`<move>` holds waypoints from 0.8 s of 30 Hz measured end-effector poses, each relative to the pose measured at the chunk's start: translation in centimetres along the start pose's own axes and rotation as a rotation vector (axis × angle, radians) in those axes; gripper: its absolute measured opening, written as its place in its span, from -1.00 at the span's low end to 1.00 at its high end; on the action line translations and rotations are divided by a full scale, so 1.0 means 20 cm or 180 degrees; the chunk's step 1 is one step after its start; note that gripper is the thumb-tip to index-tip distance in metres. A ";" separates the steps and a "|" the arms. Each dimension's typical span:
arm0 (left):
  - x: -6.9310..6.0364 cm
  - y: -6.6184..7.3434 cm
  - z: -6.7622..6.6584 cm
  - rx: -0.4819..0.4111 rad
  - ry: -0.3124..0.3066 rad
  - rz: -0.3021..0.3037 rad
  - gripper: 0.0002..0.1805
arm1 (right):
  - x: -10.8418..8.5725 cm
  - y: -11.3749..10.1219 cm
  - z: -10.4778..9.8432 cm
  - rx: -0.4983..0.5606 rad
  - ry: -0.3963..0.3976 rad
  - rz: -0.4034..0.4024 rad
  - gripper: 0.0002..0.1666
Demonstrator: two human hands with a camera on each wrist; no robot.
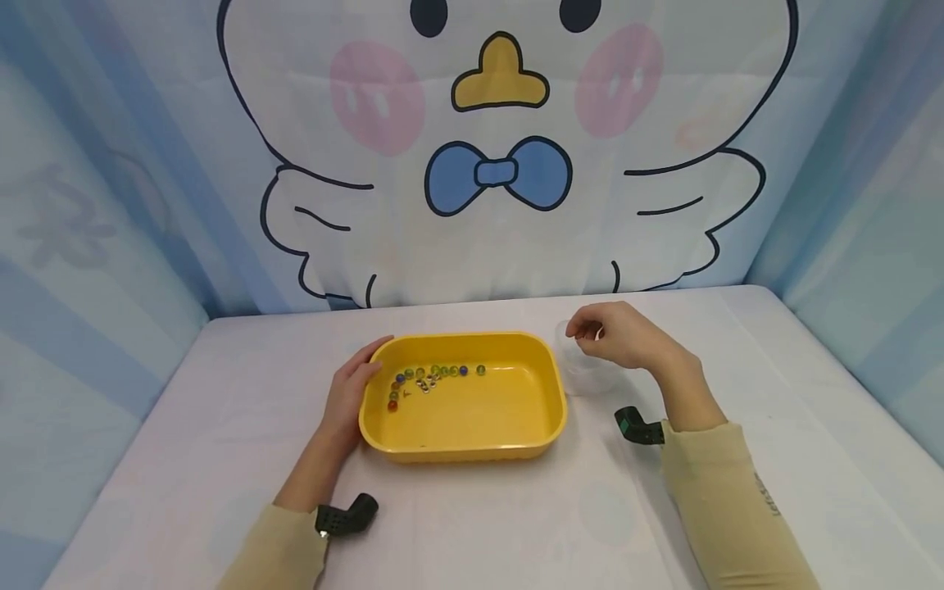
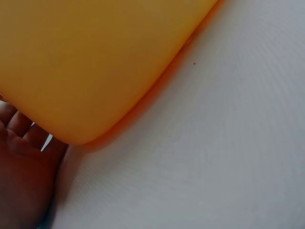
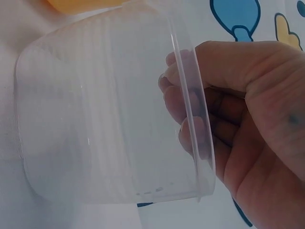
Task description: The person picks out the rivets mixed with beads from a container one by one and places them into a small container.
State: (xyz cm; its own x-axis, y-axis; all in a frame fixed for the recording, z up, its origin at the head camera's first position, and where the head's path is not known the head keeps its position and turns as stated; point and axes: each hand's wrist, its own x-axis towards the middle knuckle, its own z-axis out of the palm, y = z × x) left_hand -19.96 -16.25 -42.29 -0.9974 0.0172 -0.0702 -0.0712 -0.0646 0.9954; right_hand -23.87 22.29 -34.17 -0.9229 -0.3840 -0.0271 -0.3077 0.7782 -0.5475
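Observation:
My left hand (image 1: 345,401) grips the left end of a yellow plastic tray (image 1: 472,451), thumb over the rim; in the left wrist view its fingers pass behind the tray's wall. Inside the tray, several glass marbles (image 1: 444,372) form a curved line along the left and back. Small shiny metallic pieces (image 1: 425,385) lie beside them. My right hand (image 1: 623,334) is at the mouth of a clear plastic tub (image 3: 102,119). Its fingers are curled, with thumb and fingertips together, seen through the tub's clear wall. Nothing shows between them.
Tray and tub stand on a table with a pale cloth (image 1: 501,524). Behind the table hangs a curtain (image 1: 497,246) printed with a cartoon bird; more curtains flank both sides. A black wrist camera (image 1: 347,516) sits on the left wrist, another (image 1: 637,426) on the right.

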 end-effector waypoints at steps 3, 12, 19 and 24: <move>0.00 0.00 0.00 -0.0024 0.0001 0.0012 -0.48 | 0.00 0.00 0.00 -0.0003 0.0004 -0.0020 -0.78; -0.01 -0.01 0.01 -0.0094 0.0010 0.0041 -0.47 | 0.01 -0.01 0.01 0.0006 -0.0041 -0.0012 -0.78; -0.01 0.00 0.01 -0.0139 -0.0002 0.0060 -0.48 | 0.02 -0.01 0.03 -0.0040 -0.0012 -0.0035 -0.80; 0.00 0.00 0.00 -0.0187 -0.0032 0.0067 -0.48 | 0.02 -0.01 0.03 -0.0061 -0.0029 -0.0045 -0.78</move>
State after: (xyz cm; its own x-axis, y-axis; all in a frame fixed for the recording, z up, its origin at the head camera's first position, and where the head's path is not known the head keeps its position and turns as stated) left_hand -19.89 -16.20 -42.34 -0.9985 0.0252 -0.0484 -0.0512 -0.1235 0.9910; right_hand -24.00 21.63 -34.61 -0.9164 -0.3994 -0.0273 -0.3250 0.7820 -0.5318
